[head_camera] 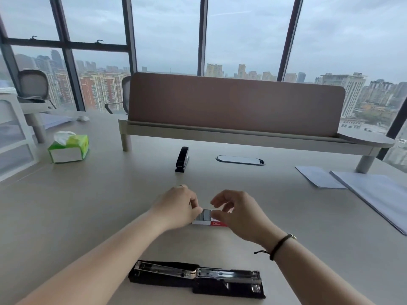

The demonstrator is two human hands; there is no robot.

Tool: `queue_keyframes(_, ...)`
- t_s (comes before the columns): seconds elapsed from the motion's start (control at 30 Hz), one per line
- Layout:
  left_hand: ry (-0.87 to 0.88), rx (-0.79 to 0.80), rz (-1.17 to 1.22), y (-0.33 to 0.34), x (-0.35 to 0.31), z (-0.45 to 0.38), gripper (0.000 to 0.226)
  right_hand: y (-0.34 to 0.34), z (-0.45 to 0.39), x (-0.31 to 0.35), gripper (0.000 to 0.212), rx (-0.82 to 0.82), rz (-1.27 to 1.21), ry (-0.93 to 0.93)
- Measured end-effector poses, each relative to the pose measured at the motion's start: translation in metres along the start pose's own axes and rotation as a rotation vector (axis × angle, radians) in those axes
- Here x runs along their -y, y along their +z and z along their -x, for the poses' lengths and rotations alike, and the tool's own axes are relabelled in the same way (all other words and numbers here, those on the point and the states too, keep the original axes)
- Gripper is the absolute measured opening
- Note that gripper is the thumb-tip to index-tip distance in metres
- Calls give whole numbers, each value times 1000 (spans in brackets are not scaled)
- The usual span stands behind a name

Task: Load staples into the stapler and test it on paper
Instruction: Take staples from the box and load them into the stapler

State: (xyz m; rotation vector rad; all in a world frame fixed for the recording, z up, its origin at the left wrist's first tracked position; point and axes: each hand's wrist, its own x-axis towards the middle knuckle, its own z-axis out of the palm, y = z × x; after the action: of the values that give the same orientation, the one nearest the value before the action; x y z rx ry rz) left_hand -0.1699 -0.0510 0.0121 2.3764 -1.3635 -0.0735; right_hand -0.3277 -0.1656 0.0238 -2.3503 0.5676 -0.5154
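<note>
A black stapler [196, 277] lies swung fully open and flat near the desk's front edge, its metal staple channel facing up. Beyond it sits a small white and red staple box [214, 223], slid partly open with grey staple strips [206, 214] showing. My left hand [176, 208] pinches the box's open end at the staples. My right hand [237, 213] holds the box's right side, thumb and fingers curled over it. A second black stapler [182, 159] stands closed farther back. White paper sheets [374, 194] lie at the right.
A green tissue box [69, 147] stands at the left. A raised shelf with a brown divider panel [235, 104] crosses the back of the desk, an oval cable port [240, 160] just before it. White drawers [13, 133] stand far left, office chairs behind.
</note>
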Motion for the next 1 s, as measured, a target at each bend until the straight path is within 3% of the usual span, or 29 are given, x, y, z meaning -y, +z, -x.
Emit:
queue_keyframes(0.27, -74, -34, 33, 7, 4, -1, 24, 15, -12, -10, 13, 20, 15, 37)
queue_keyframes(0.73, -247, 55, 97, 1, -5, -1, 36, 16, -8, -13, 10, -1, -67, 81)
queue_keyframes(0.83, -225, 19, 167, 1, -4, 1, 33, 16, -6, -10, 10, -8, -65, 82)
queue_keyframes(1.0, -46, -109, 322, -5, -14, 5, 31, 13, -2, 2, 16, -19, -207, 71)
